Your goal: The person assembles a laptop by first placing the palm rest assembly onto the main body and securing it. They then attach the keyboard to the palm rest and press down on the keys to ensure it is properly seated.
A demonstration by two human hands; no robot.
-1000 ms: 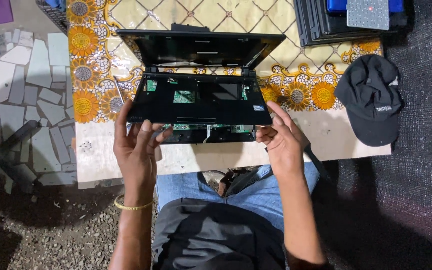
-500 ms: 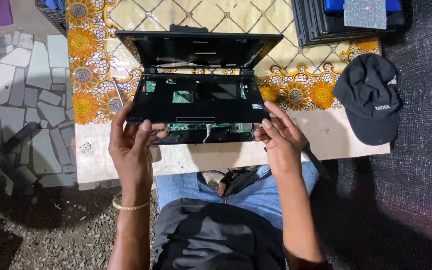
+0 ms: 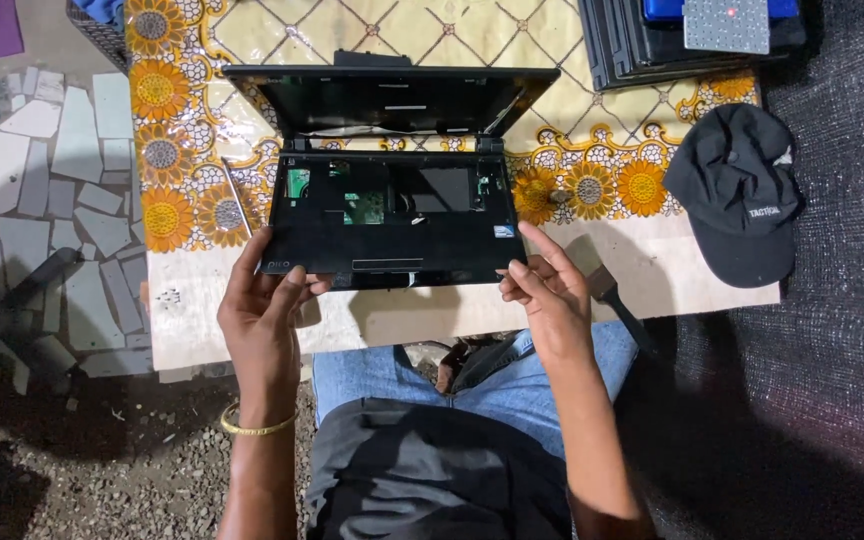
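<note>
Fingers (image 3: 287, 285) of left hand (image 3: 262, 320) and right hand (image 3: 547, 300) are closing on front corners of keyboardless laptop (image 3: 392, 215), lying open on bench (image 3: 252, 330); likely lifting palm-rest cover next, needing even prying.

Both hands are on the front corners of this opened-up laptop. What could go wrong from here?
1. The laptop has its keyboard off, so bare boards and cables could snag or tear if the left hand and right hand pull its cover.
2. Its front edge sits near the table edge and could slide off.

Black cap (image 3: 737, 190), stacked black laptops (image 3: 692, 40), flowered tablecloth (image 3: 182, 130).
</note>
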